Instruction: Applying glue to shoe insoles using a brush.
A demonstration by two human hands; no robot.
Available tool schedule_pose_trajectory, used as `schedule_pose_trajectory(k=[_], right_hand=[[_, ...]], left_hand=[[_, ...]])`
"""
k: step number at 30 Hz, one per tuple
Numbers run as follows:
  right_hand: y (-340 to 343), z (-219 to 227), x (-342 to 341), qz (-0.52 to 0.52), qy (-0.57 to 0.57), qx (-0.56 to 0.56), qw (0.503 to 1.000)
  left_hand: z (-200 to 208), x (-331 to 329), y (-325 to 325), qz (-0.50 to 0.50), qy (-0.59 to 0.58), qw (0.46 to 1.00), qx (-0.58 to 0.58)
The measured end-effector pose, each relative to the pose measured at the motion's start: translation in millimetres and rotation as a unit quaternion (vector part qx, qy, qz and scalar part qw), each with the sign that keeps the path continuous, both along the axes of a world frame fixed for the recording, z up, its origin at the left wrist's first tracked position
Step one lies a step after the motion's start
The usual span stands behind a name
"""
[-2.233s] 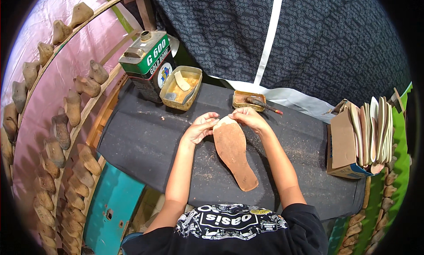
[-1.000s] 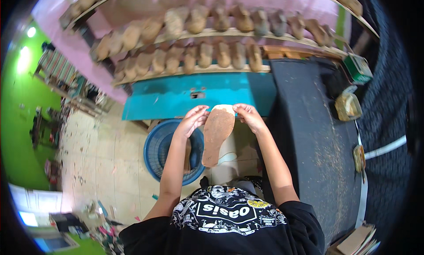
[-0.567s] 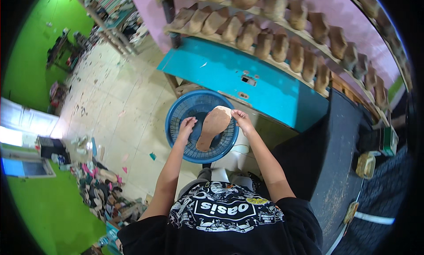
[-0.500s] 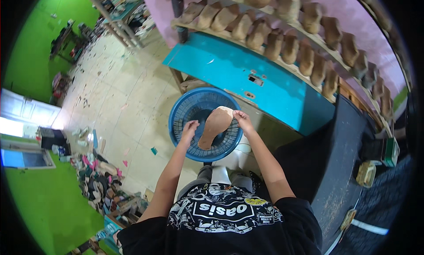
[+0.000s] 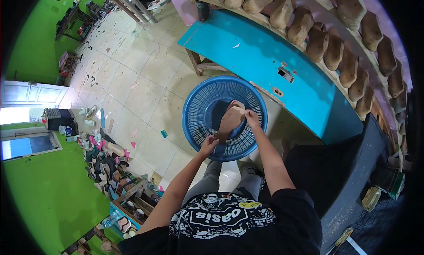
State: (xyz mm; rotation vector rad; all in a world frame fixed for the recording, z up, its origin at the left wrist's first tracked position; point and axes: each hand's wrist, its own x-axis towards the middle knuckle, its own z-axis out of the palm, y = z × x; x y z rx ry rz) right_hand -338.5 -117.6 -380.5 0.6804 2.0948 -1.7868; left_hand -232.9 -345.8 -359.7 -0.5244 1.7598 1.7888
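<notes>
A brown shoe sole [image 5: 232,119] with a pale edge at its broad end hangs over a round blue plastic basket [image 5: 191,107]. My right hand [image 5: 252,118] pinches the sole's broad end near its right edge. At the narrow lower end, my left hand [image 5: 209,146] has its fingertips closed on the sole, just inside the near rim of the basket. The basket's slatted wall and dark bottom show around the sole.
A turquoise bench [image 5: 247,52] stands beyond the basket. Wooden shoe lasts [image 5: 301,25] line the shelves at upper right. A dark covered table [image 5: 335,166] is at my right. Heaped shoe pieces [image 5: 104,160] lie on the left, with scraps on the tiled floor [image 5: 145,91].
My left hand has come from beside the sole to its narrow end. The sole has tilted, and its pale area looks smaller. The whole view has shifted, with the basket now further right.
</notes>
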Motion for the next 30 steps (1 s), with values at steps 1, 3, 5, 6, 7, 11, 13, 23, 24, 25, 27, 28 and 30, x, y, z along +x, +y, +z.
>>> schedule_pose_trajectory(k=[1, 3, 5, 6, 7, 11, 13, 23, 24, 25, 27, 28, 30], right_hand=[[-1.0, -1.6, -3.4, -0.006, -0.027, 0.006, 1.000], [10.4, -12.3, -4.2, 0.004, 0.029, 0.061, 0.998], [20.2, -6.5, -6.7, 0.077, 0.082, 0.210, 0.971], [18.8, -10.5, -4.8, 0.074, 0.081, 0.212, 0.971], [15.7, -8.2, -0.8, 0.049, 0.092, 0.245, 0.964], [3.2, 5.2, 24.6, -0.010, 0.091, 0.258, 0.962], [-6.6, 9.3, 43.1, -0.033, 0.082, 0.241, 0.966], [14.6, 32.6, 139.4, -0.200, 0.114, 0.092, 0.969], [17.4, 53.2, 141.5, -0.217, 0.121, 0.096, 0.964], [17.5, 79.2, 142.9, -0.209, 0.135, 0.120, 0.961], [42.0, 117.3, 168.1, -0.223, 0.182, 0.212, 0.934], [53.1, 136.7, 181.1, -0.250, 0.183, 0.226, 0.924], [68.4, 181.5, 205.7, -0.283, 0.199, 0.247, 0.905]], left_hand=[[-2.1, -1.1, 1.9, 0.008, -0.015, 1.000, -0.002], [3.0, -8.1, 12.6, -0.005, -0.040, 0.999, 0.020], [9.7, -13.9, 17.7, -0.027, -0.056, 0.998, 0.011], [13.2, -16.9, 18.8, -0.045, -0.069, 0.997, -0.001], [14.0, -18.8, 19.2, -0.049, -0.069, 0.996, 0.002], [-11.9, -13.3, 4.6, -0.027, -0.051, 0.998, 0.029], [-41.0, -11.9, -14.8, -0.056, 0.001, 0.998, 0.019], [20.6, -43.1, 51.2, -0.271, 0.081, 0.954, -0.101], [25.1, -46.1, 62.0, -0.329, 0.129, 0.926, -0.132], [26.0, -46.9, 69.3, -0.334, 0.185, 0.914, -0.140], [72.3, -41.6, 120.3, -0.387, 0.270, 0.873, -0.125], [103.0, -37.3, 143.6, -0.407, 0.346, 0.836, -0.123], [145.5, -22.1, 181.9, -0.401, 0.444, 0.799, -0.050]])
